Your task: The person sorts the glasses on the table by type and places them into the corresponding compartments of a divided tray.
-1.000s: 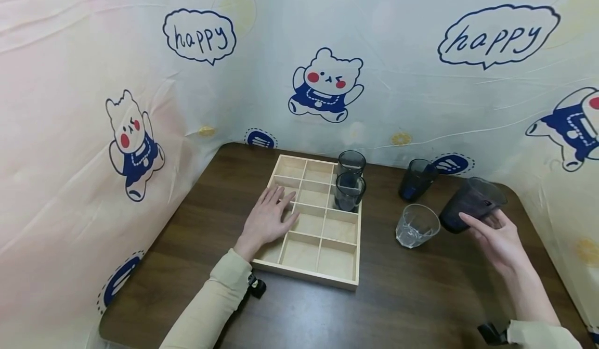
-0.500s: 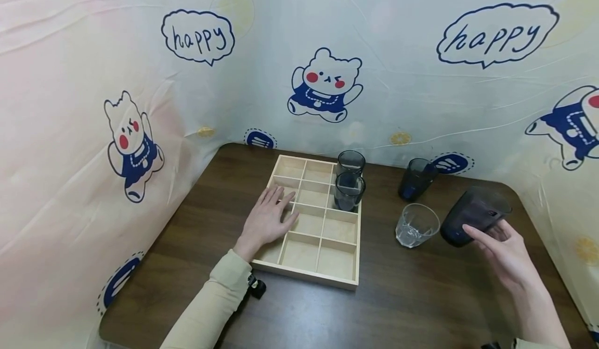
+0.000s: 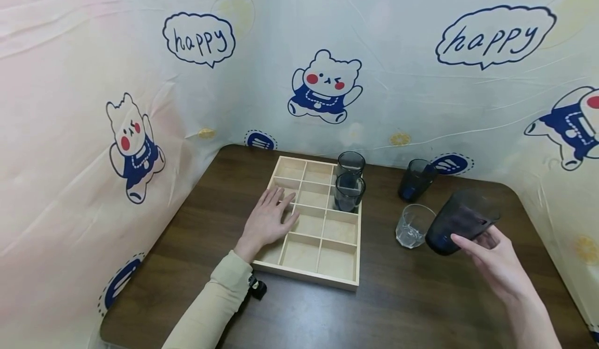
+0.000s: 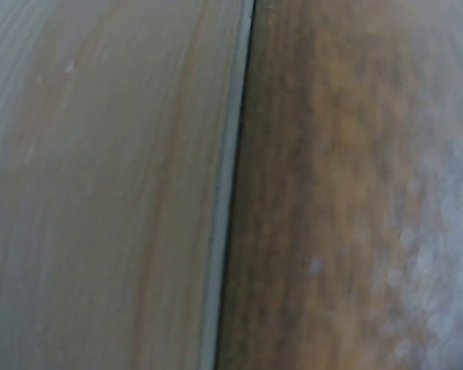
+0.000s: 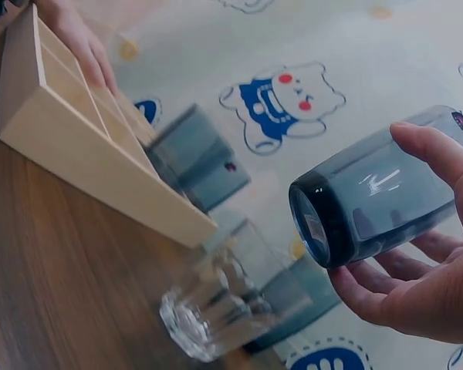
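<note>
My right hand (image 3: 496,260) grips a smoky blue-grey drinking glass (image 3: 460,224), tilted and held above the table. In the right wrist view, thumb and fingers wrap the sides of this glass (image 5: 378,193), its thick base facing left. A clear faceted glass (image 3: 412,229) stands just left of it, partly overlapped by it in the head view. My left hand (image 3: 267,219) rests with fingers spread on the left side of a divided wooden tray (image 3: 309,279). Two smoky glasses, a nearer one (image 3: 348,195) and a farther one (image 3: 351,162), stand in the tray's right column.
Another dark glass (image 3: 415,180) stands at the back right of the brown table (image 3: 398,307). A patterned fabric curtain (image 3: 402,78) surrounds the table's back and sides. The left wrist view shows only the tray's side wall (image 4: 116,185) against the wood, blurred.
The smoky glass in my right hand has come toward the front, then shifted left, now overlapping the clear glass in the head view. My left hand has stayed on the tray.
</note>
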Action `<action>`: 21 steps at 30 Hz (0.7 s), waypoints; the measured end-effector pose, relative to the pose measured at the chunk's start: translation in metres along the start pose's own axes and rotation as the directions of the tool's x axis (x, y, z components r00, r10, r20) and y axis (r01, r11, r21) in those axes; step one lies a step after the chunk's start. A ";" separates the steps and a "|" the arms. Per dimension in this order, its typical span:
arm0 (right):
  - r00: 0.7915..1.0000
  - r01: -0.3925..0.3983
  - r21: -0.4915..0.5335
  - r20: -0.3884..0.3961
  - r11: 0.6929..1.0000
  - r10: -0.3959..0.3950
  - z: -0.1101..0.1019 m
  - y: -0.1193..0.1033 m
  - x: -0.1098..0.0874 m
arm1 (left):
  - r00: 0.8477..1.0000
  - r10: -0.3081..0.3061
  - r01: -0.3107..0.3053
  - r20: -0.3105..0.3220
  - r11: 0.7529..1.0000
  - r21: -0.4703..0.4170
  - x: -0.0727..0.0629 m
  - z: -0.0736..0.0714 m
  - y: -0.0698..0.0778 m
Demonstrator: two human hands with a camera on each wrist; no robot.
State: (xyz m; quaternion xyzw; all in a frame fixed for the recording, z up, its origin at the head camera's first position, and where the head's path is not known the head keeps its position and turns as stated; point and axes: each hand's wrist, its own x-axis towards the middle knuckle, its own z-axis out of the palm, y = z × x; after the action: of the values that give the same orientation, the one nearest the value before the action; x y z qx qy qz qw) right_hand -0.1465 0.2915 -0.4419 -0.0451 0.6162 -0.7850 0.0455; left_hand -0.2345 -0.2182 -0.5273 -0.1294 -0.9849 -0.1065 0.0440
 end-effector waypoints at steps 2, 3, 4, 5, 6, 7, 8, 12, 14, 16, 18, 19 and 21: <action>1.000 0.010 -0.001 0.014 1.000 -0.010 0.006 0.001 -0.001 | 1.000 -0.001 0.001 0.003 1.000 0.005 0.000 0.000 0.000; 1.000 0.017 0.001 0.022 1.000 -0.017 0.008 0.001 -0.001 | 1.000 -0.002 0.002 0.004 1.000 0.006 0.000 0.001 0.000; 0.999 0.027 0.001 0.033 1.000 -0.027 0.011 0.002 -0.001 | 1.000 0.000 0.000 0.005 1.000 0.006 0.000 0.001 0.000; 0.998 0.037 0.005 0.043 0.999 -0.037 0.014 0.002 -0.001 | 1.000 0.000 0.000 0.007 1.000 0.008 0.000 0.001 0.000; 0.998 0.044 0.009 0.051 0.999 -0.045 0.017 0.003 -0.002 | 1.000 -0.002 0.002 0.010 1.000 0.010 0.000 0.001 0.000; 0.997 0.051 0.012 0.059 0.999 -0.052 0.019 0.004 -0.002 | 1.000 -0.002 0.002 0.011 1.000 0.010 0.000 0.001 0.000; 0.996 0.056 0.014 0.068 0.998 -0.056 0.021 0.005 -0.002 | 1.000 -0.002 0.002 0.013 1.000 0.010 0.000 0.001 0.001; 0.995 0.046 -0.012 0.089 0.999 -0.045 0.031 0.007 -0.002 | 1.000 -0.003 0.003 0.020 1.000 0.006 0.000 0.000 0.001; 0.995 0.032 -0.031 0.095 0.999 -0.029 0.036 0.008 -0.002 | 1.000 -0.004 0.004 0.019 1.000 0.004 0.000 0.000 0.002; 0.994 0.021 -0.044 0.105 0.999 -0.017 0.042 0.009 -0.001 | 1.000 -0.005 0.004 0.016 1.000 0.006 0.000 0.000 0.001; 0.993 0.014 -0.053 0.118 0.999 -0.008 0.049 0.010 0.000 | 1.000 -0.004 0.004 0.011 1.000 0.005 0.000 0.000 0.001; 0.992 0.010 -0.058 0.126 0.998 -0.002 0.052 0.011 0.001 | 1.000 -0.005 0.005 0.008 1.000 0.007 0.000 0.000 0.001; 0.990 0.000 -0.066 0.138 0.998 0.009 0.059 0.012 0.002 | 1.000 -0.006 0.006 0.005 1.000 0.006 0.000 0.000 0.001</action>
State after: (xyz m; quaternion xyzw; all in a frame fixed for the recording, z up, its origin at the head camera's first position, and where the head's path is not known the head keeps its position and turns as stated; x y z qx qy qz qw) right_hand -0.1411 0.2314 -0.4399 -0.0997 0.6370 -0.7593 0.0884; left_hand -0.2344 -0.2169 -0.5266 -0.1266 -0.9857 -0.1036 0.0414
